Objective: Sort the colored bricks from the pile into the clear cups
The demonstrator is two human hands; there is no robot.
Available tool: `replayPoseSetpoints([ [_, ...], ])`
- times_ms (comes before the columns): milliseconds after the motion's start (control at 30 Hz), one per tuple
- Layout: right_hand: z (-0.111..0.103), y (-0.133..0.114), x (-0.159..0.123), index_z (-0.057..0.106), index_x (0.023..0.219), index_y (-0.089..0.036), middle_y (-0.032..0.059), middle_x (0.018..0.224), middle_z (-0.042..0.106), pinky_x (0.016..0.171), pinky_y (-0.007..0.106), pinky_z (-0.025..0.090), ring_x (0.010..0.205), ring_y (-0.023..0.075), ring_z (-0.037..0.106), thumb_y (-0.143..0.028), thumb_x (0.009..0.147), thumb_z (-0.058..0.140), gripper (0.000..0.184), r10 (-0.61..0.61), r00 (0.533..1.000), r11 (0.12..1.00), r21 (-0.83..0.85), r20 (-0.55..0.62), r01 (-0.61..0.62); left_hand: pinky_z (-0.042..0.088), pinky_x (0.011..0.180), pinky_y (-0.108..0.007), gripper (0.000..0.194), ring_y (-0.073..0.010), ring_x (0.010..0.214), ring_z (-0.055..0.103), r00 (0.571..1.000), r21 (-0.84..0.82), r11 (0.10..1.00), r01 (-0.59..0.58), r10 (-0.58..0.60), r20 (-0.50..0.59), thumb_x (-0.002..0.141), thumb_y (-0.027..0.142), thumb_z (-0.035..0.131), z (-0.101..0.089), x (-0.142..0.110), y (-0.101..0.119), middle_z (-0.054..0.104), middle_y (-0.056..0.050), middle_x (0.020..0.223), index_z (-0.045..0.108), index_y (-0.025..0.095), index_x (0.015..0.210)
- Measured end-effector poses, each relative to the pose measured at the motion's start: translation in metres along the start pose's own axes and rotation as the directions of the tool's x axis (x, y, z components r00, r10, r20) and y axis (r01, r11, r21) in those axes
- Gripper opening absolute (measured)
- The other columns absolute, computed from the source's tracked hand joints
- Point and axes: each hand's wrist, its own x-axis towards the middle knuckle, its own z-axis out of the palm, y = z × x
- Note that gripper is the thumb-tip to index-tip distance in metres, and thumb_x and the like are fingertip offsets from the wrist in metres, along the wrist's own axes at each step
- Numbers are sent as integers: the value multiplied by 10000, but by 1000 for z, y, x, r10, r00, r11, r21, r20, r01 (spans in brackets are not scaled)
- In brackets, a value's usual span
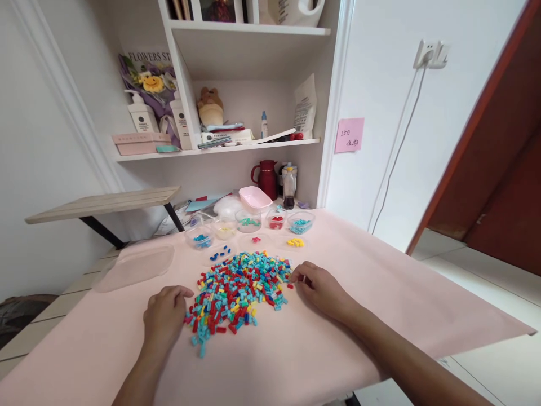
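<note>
Small bricks (240,290) heaped on a pink tablecloth (253,375)
The bricks are flanked by the left hand (166,311) and right hand (320,287), fingers loosely half-curled; whether anything is gripped cannot be told.

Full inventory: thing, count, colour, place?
Table: one, pink, centre
Blocks: uncounted, mixed colours, piled centre
Tubs: five, clear, behind pile
Lids: four, clear, behind and left of pile
Basin: one, pink, table rear
Jug: one, red, table rear
Bottle: one, clear, right of jug
Shelf unit: one, white, behind table
Pump bottles: two, white, shelf left
Bouquet: one, purple, behind pump bottles
Box: one, pink, shelf left
Plush: one, brown, mid-shelf
Bag: one, white, shelf right
Note: one, pink, wall
Stand: one, tan, left
Door: one, red-brown, right
Clutter: uncounted, mixed, table rear, shelves
Left hand: one, bare, pile's left edge
Right hand: one, bare, pile's right edge
</note>
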Motion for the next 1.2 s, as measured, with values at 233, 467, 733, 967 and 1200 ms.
replayPoseSetpoints([
  [233,2,-2,-2,694,970,-259,44,969,642,698,293,457,743,160,602,-108,794,474,320,-84,994,995,-43,76,88,429,856,-366,334,-256,1038,558,1000,24,1000,-1,2,-13,786,170,425,-2,-3,6,704,5,1050,732,298,810],
  [467,0,0,1,717,1036,-276,57,958,623,691,299,481,740,169,600,-145,837,500,323,-87,995,995,54,54,84,417,877,-351,349,-242,1024,545,999,35,999,-40,40,-1,809,167,400,-1,-4,6,692,6,1063,724,291,849],
  [733,-2,-7,-5,709,1069,-307,64,1015,583,813,302,494,892,178,600,-153,902,458,339,-259,956,966,58,136,253,407,874,-359,337,-242,1002,539,998,50,997,-60,60,0,815,171,395,1,-6,5,684,-15,1060,711,281,864],
  [967,0,-6,-5,691,1103,-312,68,1032,561,837,308,494,918,180,593,-172,922,439,340,-262,948,964,-5,180,267,403,867,-364,335,-251,1003,528,998,59,996,-65,65,3,816,175,386,3,-7,6,674,-21,1067,701,280,865],
  [1200,-5,-9,-6,693,1114,-302,66,1030,571,859,307,496,930,176,593,-122,897,431,385,-270,949,962,77,162,260,404,869,-353,336,-240,991,530,997,56,995,-83,83,4,827,181,376,3,-7,5,672,-22,1065,696,274,874],
])
